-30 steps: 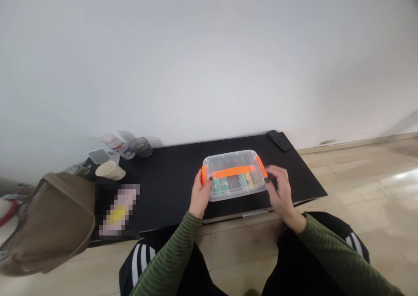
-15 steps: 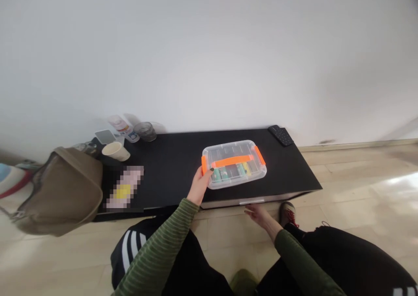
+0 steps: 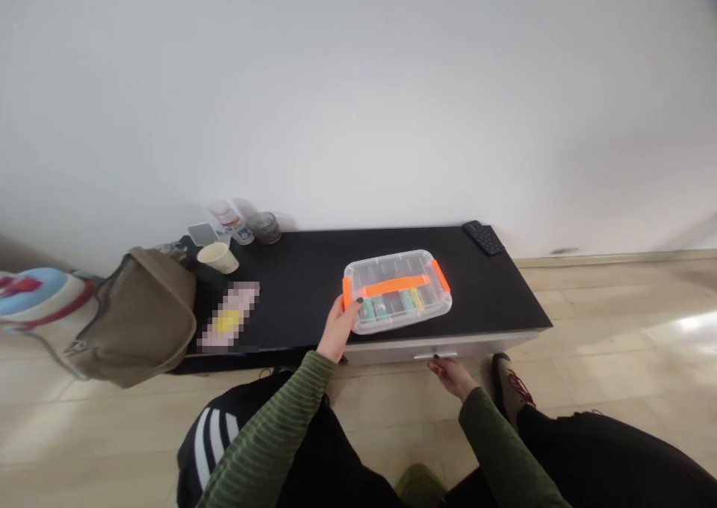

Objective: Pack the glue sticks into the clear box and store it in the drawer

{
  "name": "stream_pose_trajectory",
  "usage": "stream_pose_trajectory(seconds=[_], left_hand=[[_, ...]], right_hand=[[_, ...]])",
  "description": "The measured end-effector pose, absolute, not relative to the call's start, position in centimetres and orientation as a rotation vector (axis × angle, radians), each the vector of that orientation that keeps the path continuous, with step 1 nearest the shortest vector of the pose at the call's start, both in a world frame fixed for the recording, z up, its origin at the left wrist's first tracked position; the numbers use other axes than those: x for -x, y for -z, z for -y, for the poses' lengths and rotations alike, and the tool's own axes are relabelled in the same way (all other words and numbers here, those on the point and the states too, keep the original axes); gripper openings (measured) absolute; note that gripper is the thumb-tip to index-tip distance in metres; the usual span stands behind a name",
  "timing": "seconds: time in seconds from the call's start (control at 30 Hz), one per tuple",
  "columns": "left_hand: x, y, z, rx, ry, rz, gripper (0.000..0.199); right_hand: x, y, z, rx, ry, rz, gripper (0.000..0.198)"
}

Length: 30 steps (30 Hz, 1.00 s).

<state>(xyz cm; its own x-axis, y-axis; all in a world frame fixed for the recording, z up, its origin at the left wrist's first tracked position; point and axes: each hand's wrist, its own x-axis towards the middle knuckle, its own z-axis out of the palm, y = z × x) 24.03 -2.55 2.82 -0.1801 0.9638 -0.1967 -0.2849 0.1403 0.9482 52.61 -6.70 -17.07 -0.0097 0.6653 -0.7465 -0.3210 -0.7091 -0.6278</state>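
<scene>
Clear plastic box (image 3: 399, 293) with orange handle and clips, lid on, near front edge of low black cabinet (image 3: 302, 284), right of middle. Left hand (image 3: 338, 329) clasping box's left end, thumb on orange clip. Right hand (image 3: 451, 374) below front edge, fingertips at drawer handle (image 3: 435, 355); grip unclear. Remote (image 3: 482, 237) at back right corner.

A plain white wall (image 3: 358, 82) is filling the upper part of the view, meeting the floor along a pale baseboard (image 3: 616, 258) at the right. A low black cabinet (image 3: 302, 284) is standing against the wall, with a light-coloured drawer front (image 3: 487, 341) showing under its top. The floor (image 3: 616, 321) is laid in pale wood-look boards and is catching a bright sheen of light at the far right. Soft, even light is falling across the wall.
</scene>
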Motion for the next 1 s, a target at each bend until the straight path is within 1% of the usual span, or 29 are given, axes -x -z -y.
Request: stream_pose_trajectory(seconds=[0.1, 0.2, 0.27, 0.33, 0.43, 0.5, 0.57, 0.63, 0.7, 0.8, 0.9, 1.0], left_hand=[[-24.0, -3.0, 2.9, -0.790, -1.338, -1.239, 0.045], [-24.1, -3.3, 3.3, -0.823, -1.344, -1.226, 0.042], [-24.1, -3.4, 3.6, -0.845, -1.345, -1.240, 0.040], [-24.2, -3.6, 4.0, -0.858, -1.344, -1.268, 0.037], [-24.3, -3.4, 4.7, -0.861, -1.367, -1.263, 0.037], [-24.4, -3.1, 5.4, -0.856, -1.399, -1.272, 0.037], [-24.6, -2.6, 6.4, -0.828, -1.430, -1.311, 0.039], [-25.0, -2.1, 7.8, -0.777, -1.436, -1.349, 0.041], [-25.6, -2.0, 9.6, -0.740, -1.411, -1.360, 0.044], [-26.9, -2.2, 13.0, -0.738, -1.333, -1.388, 0.047], [-28.3, -2.1, 16.3, -0.750, -1.213, -1.451, 0.051], [-29.0, -0.3, 18.7, -0.778, -1.183, -1.486, 0.056]], right_hand=[[-52.9, 16.8, 9.0, 1.637, -1.806, 0.322, 0.016], [-53.4, 15.7, 11.4, 1.711, -1.891, 0.332, 0.007], [-53.5, 14.0, 12.8, 1.802, -1.997, 0.501, 0.011], [-53.5, 11.3, 14.0, 1.807, -2.131, 0.814, 0.018], [-53.3, 6.6, 15.0, 1.476, -2.263, 1.207, 0.033], [-53.4, 4.0, 15.0, 1.288, -2.175, 1.337, 0.042], [-53.7, 2.7, 14.5, 1.282, -1.904, 1.372, 0.047], [-54.3, 2.6, 13.8, 1.356, -1.628, 1.309, 0.051], [-54.9, 3.1, 13.2, 1.386, -1.503, 1.150, 0.058], [-55.9, 3.9, 12.8, 1.349, -1.547, 0.959, 0.067], [-56.9, 3.6, 13.1, 1.366, -1.613, 0.948, 0.076], [-57.2, 3.2, 13.5, 1.372, -1.716, 0.961, 0.074]])
